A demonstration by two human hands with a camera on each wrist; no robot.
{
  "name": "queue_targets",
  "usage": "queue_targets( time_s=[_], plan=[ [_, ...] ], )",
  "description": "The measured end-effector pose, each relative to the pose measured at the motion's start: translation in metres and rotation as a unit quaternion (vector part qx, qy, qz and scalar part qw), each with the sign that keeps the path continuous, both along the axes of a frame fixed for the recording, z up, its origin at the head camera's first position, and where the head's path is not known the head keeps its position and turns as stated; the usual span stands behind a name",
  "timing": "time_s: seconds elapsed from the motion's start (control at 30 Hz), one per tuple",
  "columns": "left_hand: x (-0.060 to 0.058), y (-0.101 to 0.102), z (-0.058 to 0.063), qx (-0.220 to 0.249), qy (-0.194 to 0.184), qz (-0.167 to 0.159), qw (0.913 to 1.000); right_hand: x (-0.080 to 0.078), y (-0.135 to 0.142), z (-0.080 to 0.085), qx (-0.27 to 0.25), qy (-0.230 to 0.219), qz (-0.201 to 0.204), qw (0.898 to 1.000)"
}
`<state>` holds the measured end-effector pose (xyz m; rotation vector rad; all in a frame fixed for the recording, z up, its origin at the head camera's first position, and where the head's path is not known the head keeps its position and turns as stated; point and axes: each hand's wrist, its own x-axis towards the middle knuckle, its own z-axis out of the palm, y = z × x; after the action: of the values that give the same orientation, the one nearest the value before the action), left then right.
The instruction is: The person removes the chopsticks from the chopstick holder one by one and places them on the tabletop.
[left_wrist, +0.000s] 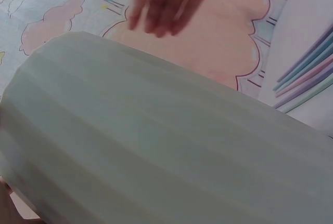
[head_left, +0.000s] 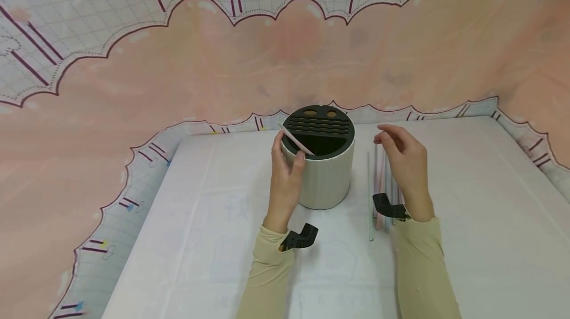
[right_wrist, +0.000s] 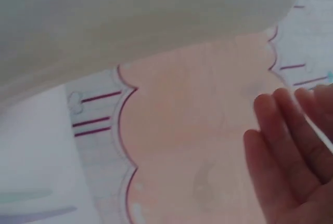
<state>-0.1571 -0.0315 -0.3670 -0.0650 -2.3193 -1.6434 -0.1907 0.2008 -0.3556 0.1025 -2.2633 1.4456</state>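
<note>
A pale round pen holder [head_left: 327, 180] with a black slotted top [head_left: 317, 120] stands upright on the white table. My left hand [head_left: 285, 180] grips its left side, thumb at the front near the rim and fingers around the far side. A thin pale pink stick [head_left: 295, 140], perhaps a pen, lies slanted across the larger front opening, its upper end poking past the left rim. To the right of the holder, my right hand [head_left: 407, 160] is raised with loosely bent fingers and nothing in them. Below it lie several thin pastel sticks [left_wrist: 307, 76], partly hidden by that hand in the head view.
The white tabletop [head_left: 222, 259] reaches a back edge just behind the holder. Beyond it hangs a peach cloth [head_left: 213, 76] printed with scalloped cloud lines. Black wrist mounts [head_left: 300, 237] sit on both sleeves.
</note>
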Motion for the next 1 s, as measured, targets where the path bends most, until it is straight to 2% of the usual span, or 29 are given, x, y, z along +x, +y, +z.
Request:
queue_targets(
  time_s=[0.17, 0.3, 0.4, 0.57, 0.63, 0.8, 0.87, 0.93, 1.0],
  plan=[
    [-0.001, -0.001, 0.000, 0.001, 0.000, 0.000, 1.0000, 0.018, -0.018, 0.027, -0.041, 0.091, 0.057, 0.993],
    [-0.001, -0.001, 0.000, 0.002, -0.003, -0.003, 1.0000, 0.033, -0.038, 0.045, -0.033, 0.144, 0.115, 0.982],
    [-0.001, -0.001, 0.000, 0.002, -0.004, -0.004, 1.0000, 0.036, -0.048, 0.046, -0.009, 0.168, 0.153, 0.974],
    [-0.001, -0.002, 0.000, 0.001, -0.001, -0.010, 0.9999, 0.028, -0.063, 0.032, 0.060, 0.210, 0.202, 0.955],
    [0.003, -0.001, 0.008, 0.007, 0.000, -0.015, 0.9999, 0.027, -0.070, 0.028, 0.100, 0.214, 0.202, 0.950],
    [0.002, -0.002, 0.010, 0.014, 0.002, -0.022, 0.9997, 0.030, -0.085, 0.028, 0.213, 0.217, 0.163, 0.939],
    [-0.003, -0.004, 0.001, 0.012, 0.005, -0.022, 0.9997, 0.031, -0.088, 0.028, 0.249, 0.222, 0.152, 0.930],
    [-0.002, -0.003, 0.002, 0.014, 0.009, -0.023, 0.9996, 0.030, -0.090, 0.027, 0.274, 0.225, 0.146, 0.924],
    [-0.003, -0.003, 0.001, 0.016, 0.011, -0.022, 0.9996, 0.030, -0.092, 0.026, 0.281, 0.222, 0.140, 0.923]
  ],
)
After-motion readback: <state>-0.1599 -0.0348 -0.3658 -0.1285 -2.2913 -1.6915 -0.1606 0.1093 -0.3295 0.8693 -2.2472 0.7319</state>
